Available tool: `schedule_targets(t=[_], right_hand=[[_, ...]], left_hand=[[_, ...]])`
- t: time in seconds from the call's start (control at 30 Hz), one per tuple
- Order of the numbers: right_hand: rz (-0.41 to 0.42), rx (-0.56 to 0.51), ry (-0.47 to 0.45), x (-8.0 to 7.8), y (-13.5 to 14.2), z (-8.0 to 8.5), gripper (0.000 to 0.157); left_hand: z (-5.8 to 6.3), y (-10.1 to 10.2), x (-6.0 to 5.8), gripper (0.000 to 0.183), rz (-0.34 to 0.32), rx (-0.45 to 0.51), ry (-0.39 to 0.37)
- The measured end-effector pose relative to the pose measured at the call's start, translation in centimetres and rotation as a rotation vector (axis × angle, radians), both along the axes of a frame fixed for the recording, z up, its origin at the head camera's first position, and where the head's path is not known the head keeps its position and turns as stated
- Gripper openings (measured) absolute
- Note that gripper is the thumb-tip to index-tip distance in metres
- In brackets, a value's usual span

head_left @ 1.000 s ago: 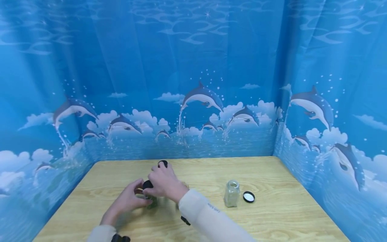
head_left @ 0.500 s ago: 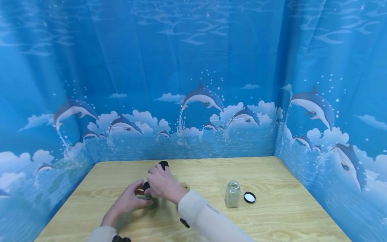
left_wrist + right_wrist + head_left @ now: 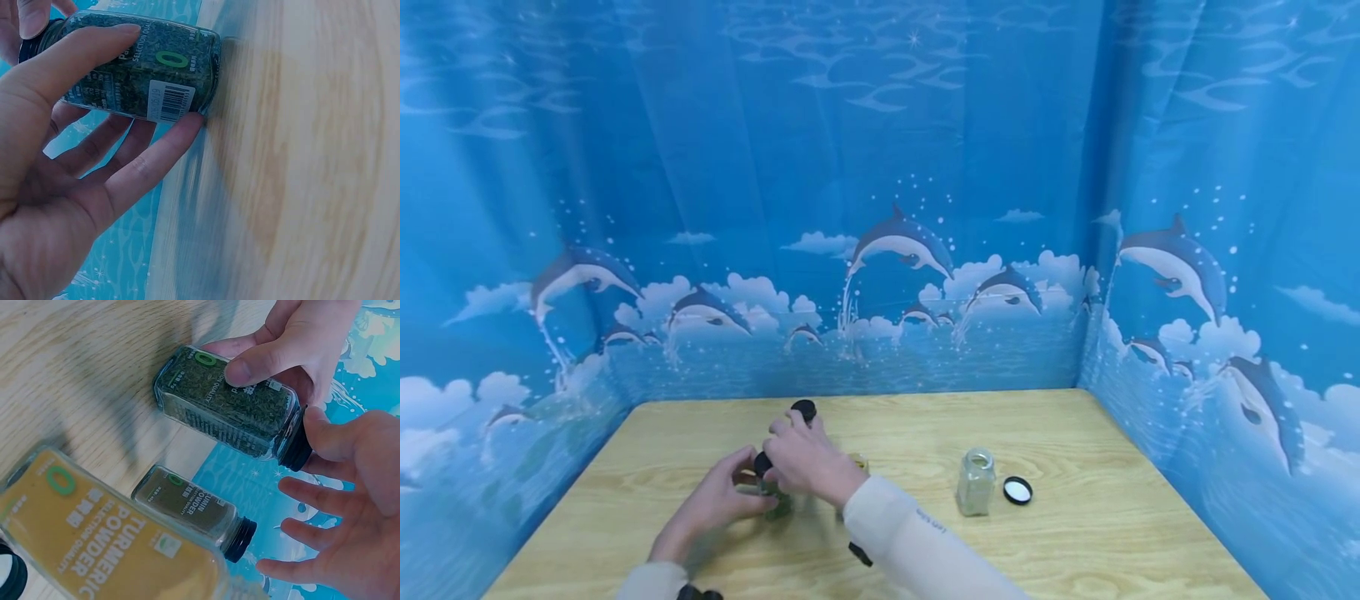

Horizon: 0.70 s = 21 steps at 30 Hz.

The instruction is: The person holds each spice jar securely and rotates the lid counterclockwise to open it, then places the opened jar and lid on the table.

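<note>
My left hand (image 3: 718, 498) grips a square glass spice jar of dried green herb (image 3: 150, 59), standing upright on the table. Thumb and fingers lie on opposite sides of its glass. At the jar's top, my right hand (image 3: 805, 457) pinches the black lid (image 3: 295, 449) between thumb and index finger, the other fingers spread apart. Beyond the right hand stands a cumin powder jar (image 3: 187, 503) with its black cap on. Nearer the right forearm is a turmeric powder jar (image 3: 112, 525) with an uncapped mouth, partly hidden by the arm in the head view.
On the right of the wooden table (image 3: 1097, 533) stands a clear, uncapped glass jar (image 3: 976, 483). Beside it a black lid (image 3: 1017, 490) lies with its white lining up. A dolphin-print curtain (image 3: 880, 208) encloses the back and sides.
Both hands stay at the herb jar; the right hand's fingers shift slightly around the lid. The other jars have not moved.
</note>
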State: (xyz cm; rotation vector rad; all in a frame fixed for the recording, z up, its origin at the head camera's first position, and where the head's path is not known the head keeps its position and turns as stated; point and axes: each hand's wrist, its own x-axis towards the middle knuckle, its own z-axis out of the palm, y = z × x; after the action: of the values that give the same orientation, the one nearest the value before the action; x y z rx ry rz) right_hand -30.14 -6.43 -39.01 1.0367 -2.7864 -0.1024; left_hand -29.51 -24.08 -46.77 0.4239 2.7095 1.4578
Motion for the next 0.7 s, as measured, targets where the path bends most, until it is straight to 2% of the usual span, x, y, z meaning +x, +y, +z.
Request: schedule_targets(t=[0.3, 0.5, 0.7], right_hand=[[0.016, 0.004, 0.004, -0.15, 0.30, 0.23, 0.037], [0.037, -0.063, 0.099, -0.44, 0.22, 0.36, 0.035], [0.016, -0.076, 0.176, -0.62, 0.00, 0.19, 0.044]], left_hand=[[-0.04, -0.02, 0.02, 0.043, -0.008, -0.002, 0.010], [0.07, -0.15, 0.08, 0.046, -0.022, -0.013, 0.020], [0.19, -0.16, 0.11, 0.046, -0.026, -0.009, 0.021]])
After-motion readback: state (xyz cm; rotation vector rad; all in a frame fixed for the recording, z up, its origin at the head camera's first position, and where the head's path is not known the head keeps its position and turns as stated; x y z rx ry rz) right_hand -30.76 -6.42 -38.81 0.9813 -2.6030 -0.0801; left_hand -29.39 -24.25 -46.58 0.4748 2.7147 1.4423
